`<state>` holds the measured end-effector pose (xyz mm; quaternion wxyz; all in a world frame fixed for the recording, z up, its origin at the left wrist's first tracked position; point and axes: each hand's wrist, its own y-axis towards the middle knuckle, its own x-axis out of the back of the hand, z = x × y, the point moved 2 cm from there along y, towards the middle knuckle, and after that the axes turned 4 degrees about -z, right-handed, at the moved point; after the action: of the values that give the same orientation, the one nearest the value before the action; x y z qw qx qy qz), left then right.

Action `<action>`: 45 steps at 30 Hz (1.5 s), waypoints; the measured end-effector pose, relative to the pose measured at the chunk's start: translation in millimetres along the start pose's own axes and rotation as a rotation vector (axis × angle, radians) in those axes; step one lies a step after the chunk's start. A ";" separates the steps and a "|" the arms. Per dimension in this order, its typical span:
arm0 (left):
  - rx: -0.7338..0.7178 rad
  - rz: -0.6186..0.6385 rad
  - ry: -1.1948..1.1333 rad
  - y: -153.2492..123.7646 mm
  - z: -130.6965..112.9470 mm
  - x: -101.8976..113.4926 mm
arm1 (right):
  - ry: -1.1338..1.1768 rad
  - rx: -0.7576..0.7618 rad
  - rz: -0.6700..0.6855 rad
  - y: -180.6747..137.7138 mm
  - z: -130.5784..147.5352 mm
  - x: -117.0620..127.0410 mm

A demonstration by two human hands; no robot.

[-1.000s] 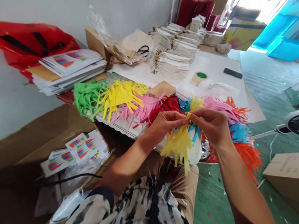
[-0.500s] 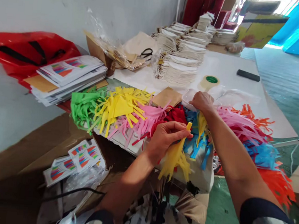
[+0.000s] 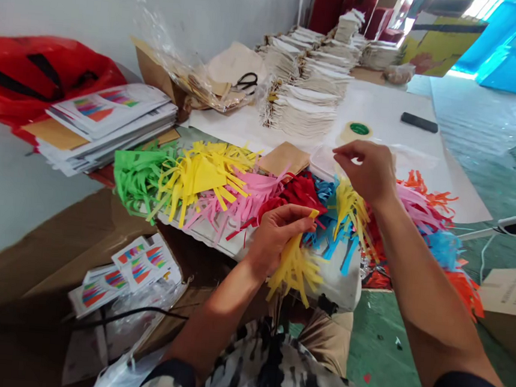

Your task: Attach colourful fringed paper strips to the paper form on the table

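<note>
My left hand [image 3: 279, 234] pinches the top of a yellow fringed paper tassel [image 3: 295, 270], whose strips hang down over the table's front edge. My right hand [image 3: 372, 172] is raised just right of a clear plastic tray [image 3: 321, 162]. Its thumb and forefinger are pressed together, and whatever lies between them is too small to make out. Below it, a second yellow tassel [image 3: 351, 203] rests on blue fringe [image 3: 332, 248]. Red tassels [image 3: 301, 191] lie just behind my left hand.
Green [image 3: 137, 174], yellow [image 3: 205, 174] and pink fringes [image 3: 242, 198] line the table edge at left. Further back are bundled stacks [image 3: 305, 110], a tape roll [image 3: 358, 130], scissors [image 3: 247, 82] and a dark phone-like slab [image 3: 419, 122]. A carton [image 3: 511, 294] stands at right.
My right hand has lifted out of the plastic tray and moved to the right, fingertips still together. My left hand keeps its hold on the yellow tassel. The view has shifted slightly.
</note>
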<state>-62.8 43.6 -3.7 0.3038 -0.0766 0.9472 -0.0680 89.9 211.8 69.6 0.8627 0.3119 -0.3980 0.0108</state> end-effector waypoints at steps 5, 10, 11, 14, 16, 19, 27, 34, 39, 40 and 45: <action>-0.082 0.012 0.074 -21.1 -1.2 -10.9 | 0.376 -0.027 0.127 -92.5 44.8 49.8; -0.167 0.051 0.181 -43.4 0.7 -24.9 | 0.518 -0.076 0.181 -141.8 53.1 70.6; -0.179 0.060 0.204 -47.6 1.0 -27.6 | 0.515 -0.070 0.178 -145.8 53.2 74.0; -0.213 0.090 0.255 -58.3 1.7 -34.0 | 0.489 -0.053 0.161 -154.0 54.4 84.8; -0.239 0.120 0.285 -63.8 2.4 -36.9 | 0.478 -0.056 0.169 -159.3 56.3 91.8; -0.319 0.161 0.373 -70.8 3.9 -39.3 | 0.445 -0.082 0.222 -168.7 59.0 99.8; -0.455 0.211 0.541 -86.5 9.7 -39.8 | 0.363 -0.095 0.240 -190.2 64.7 111.1; -0.320 0.269 0.451 -90.4 18.6 -34.4 | 0.422 -0.119 0.364 -200.8 62.1 111.5; -0.281 0.259 0.329 -90.8 26.7 -30.5 | 0.533 -0.170 0.330 -214.8 55.2 98.4; -0.280 0.257 0.327 -90.8 27.6 -30.0 | 0.548 -0.195 0.309 -217.6 53.7 96.6; -0.271 0.265 0.294 -89.3 30.6 -29.4 | 0.525 -0.305 0.218 -228.1 47.2 89.9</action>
<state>-11.9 -40.9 3.9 0.1560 0.0190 0.9835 0.0896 180.1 -18.3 34.1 0.9665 0.1210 -0.1900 0.1233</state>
